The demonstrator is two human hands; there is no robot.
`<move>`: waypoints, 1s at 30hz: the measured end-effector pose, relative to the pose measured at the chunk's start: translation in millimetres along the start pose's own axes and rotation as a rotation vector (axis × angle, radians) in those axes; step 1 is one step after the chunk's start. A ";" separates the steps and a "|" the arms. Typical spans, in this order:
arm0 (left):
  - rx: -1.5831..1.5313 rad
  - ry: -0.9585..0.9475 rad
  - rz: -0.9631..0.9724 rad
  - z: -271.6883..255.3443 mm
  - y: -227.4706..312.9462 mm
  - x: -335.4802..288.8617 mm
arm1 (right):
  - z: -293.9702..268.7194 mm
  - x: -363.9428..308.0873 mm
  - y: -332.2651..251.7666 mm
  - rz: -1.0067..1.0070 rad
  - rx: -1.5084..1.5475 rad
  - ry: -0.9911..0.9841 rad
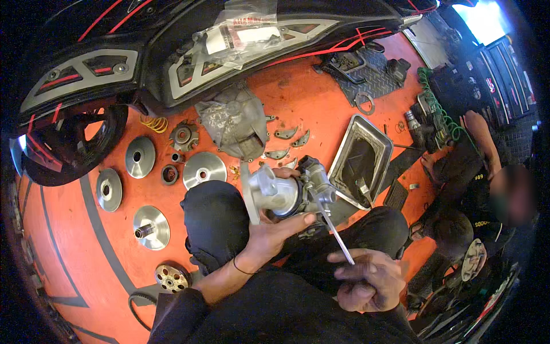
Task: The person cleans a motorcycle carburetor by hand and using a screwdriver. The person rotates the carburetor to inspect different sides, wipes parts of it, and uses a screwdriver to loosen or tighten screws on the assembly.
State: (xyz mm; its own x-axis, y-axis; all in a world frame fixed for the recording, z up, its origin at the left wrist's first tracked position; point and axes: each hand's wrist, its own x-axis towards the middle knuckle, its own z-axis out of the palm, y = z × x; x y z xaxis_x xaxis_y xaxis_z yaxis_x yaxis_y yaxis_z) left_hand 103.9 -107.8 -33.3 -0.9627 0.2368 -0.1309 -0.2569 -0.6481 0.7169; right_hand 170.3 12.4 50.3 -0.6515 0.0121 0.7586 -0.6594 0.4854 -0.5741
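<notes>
My left hand (267, 238) is wrapped round a throttle body (274, 192), a silver metal housing with a flange at its left end. Black fittings (314, 175) sit on its right side. Over my lap, the part is held up between my knees. In the fingers of my right hand (369, 280) is a slim silver hand tool (338, 235), slanting up to the left. Its far end meets the fittings of the throttle body; the exact kind of tool cannot be made out.
Metal sheave discs (204, 171), a cast cover (232, 123) and several curved weights (278, 153) lie on the orange floor. A metal tray (375, 135) with a brush stands right of centre. A vehicle's black bodywork (172, 34) spans the top. Another person (458, 172) sits at right, near a green coiled hose (447, 114).
</notes>
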 end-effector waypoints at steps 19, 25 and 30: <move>0.609 0.103 0.468 -6.2 3.3 15.5 | -35.6 -78.5 -21.9 0.924 -0.212 0.010; 0.696 0.034 0.551 -11.6 3.4 16.3 | -32.6 -60.4 -27.5 1.446 0.454 0.114; 0.705 0.025 0.610 -10.0 6.7 17.7 | -19.0 -46.3 -23.7 1.287 0.108 0.176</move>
State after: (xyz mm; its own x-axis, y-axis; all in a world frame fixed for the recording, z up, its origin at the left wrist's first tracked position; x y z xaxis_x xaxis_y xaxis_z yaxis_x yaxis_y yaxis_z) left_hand 84.2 -115.3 -37.6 -0.9179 -0.0208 0.3963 0.3968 -0.0641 0.9157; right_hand 223.3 17.0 34.7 -0.7825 0.5309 -0.3254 0.3649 -0.0324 -0.9305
